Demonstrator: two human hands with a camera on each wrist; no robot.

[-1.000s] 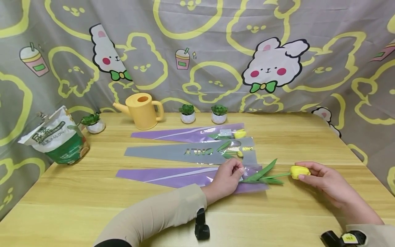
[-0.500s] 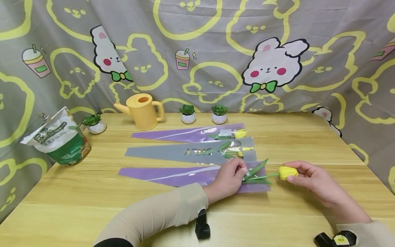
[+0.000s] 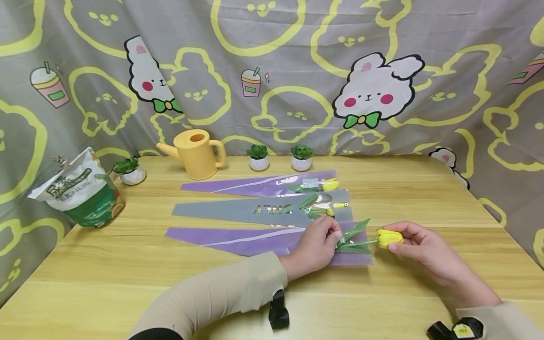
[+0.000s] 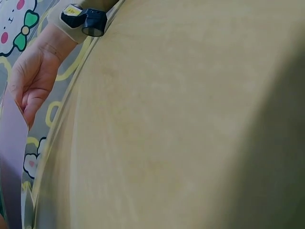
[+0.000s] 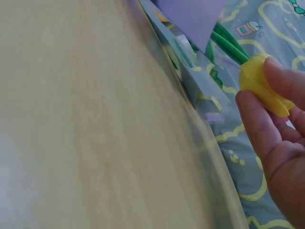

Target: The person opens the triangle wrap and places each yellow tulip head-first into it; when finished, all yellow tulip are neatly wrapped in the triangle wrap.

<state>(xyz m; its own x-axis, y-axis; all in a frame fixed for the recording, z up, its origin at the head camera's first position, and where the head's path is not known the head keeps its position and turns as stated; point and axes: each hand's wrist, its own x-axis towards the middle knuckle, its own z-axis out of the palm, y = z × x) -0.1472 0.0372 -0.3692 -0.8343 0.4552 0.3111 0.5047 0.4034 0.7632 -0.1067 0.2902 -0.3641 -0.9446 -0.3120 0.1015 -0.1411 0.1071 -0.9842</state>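
Note:
A yellow tulip (image 3: 388,239) lies stem-first in the mouth of the nearest purple flower sleeve (image 3: 246,240), its green leaves (image 3: 356,230) partly inside. My right hand (image 3: 435,255) pinches the yellow head between thumb and fingers, which the right wrist view shows close up on the tulip head (image 5: 261,83). At the sleeve's wide end, my left hand (image 3: 314,242) pinches the clear film; its fingers hide part of the stem. In the left wrist view the right hand (image 4: 35,78) shows beyond the purple sleeve (image 4: 13,157).
Behind lie a grey sleeve (image 3: 221,210) and another purple sleeve (image 3: 229,183), each holding a yellow tulip. Farther back stand a yellow watering can (image 3: 197,156) and small potted plants (image 3: 259,163). A white and green bag (image 3: 85,198) is at the left edge.
My right hand has moved left with the tulip, sliding its stem and leaves deeper into the purple sleeve. My left hand stays nearly in place at the sleeve's mouth.

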